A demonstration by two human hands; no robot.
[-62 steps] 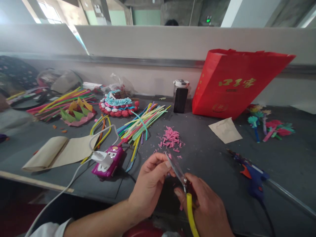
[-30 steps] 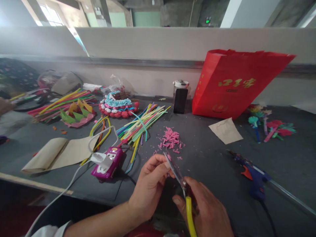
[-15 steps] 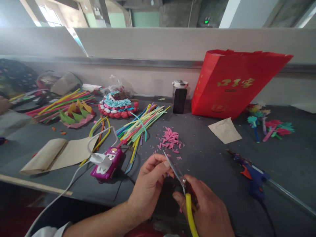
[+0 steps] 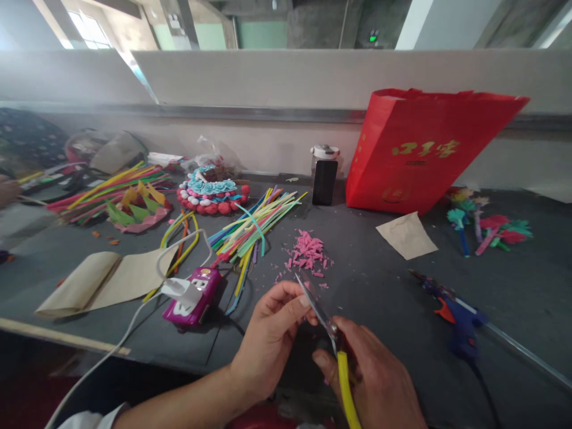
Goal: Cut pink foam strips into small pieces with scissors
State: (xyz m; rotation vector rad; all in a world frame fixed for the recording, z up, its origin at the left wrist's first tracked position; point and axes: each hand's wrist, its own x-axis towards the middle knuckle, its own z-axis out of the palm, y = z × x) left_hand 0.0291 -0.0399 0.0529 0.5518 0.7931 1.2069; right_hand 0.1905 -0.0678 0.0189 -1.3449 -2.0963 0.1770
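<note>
My right hand (image 4: 373, 369) is closed round the yellow-handled scissors (image 4: 322, 316), whose blades point up and to the left. My left hand (image 4: 274, 333) is pinched close beside the blades, thumb against fingers. A bit of pink shows at its fingertips, too small and covered to name. Just beyond the scissor tips lies a heap of short pink cut pieces (image 4: 308, 250) on the dark table. Left of that heap rests a bundle of coloured pipe cleaners (image 4: 263, 223).
A purple power socket (image 4: 194, 298) with a white cable stands left of my hands, beside a brown paper roll (image 4: 107, 280). A blue glue gun (image 4: 460, 322) lies at right. Behind are a red bag (image 4: 424, 155), a phone (image 4: 325, 183) and a beaded ornament (image 4: 212, 190). Another person's hand (image 4: 6, 190) shows far left.
Both hands and the scissors keep nearly the same place and pose. At the far left, the other person's hand and the pale thing near it have shifted.
</note>
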